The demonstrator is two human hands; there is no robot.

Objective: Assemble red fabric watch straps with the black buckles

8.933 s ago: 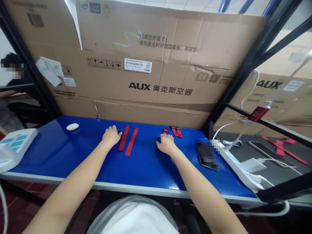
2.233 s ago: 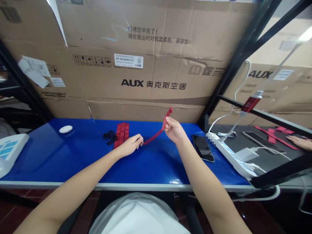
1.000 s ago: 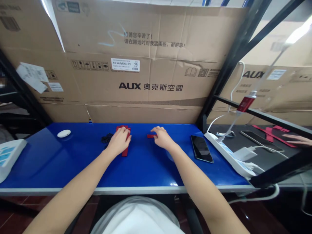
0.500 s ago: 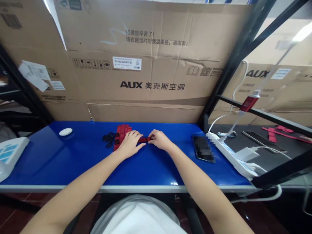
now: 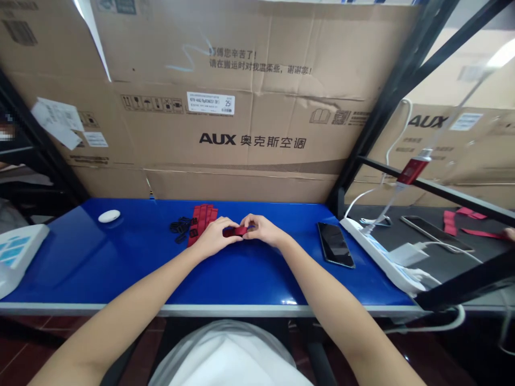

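A short piece of red webbing strap (image 5: 240,231) spans the gap between my two hands, just above the blue table (image 5: 241,279). My left hand (image 5: 216,236) is curled round its left part, thumb towards me. At the other end my right hand (image 5: 262,230) pinches it between thumb and fingers. Directly left of my left hand lies a bundle of red straps (image 5: 205,213) with black fittings on them, partly covered by that hand. Beside the bundle is a small heap of black plastic buckles (image 5: 179,227).
To the right lie a dark phone (image 5: 335,244) and a white power strip (image 5: 382,260) with cables. A white oval object (image 5: 109,216) sits at left. A cardboard wall (image 5: 249,107) stands behind. Another person's hand (image 5: 509,234) shows at the right edge near red straps (image 5: 449,222).
My left hand has gone from lying fairly flat to curled round the strap. The strap is bent more between my hands. At far right, a person's hand has appeared and the red straps there have shifted.
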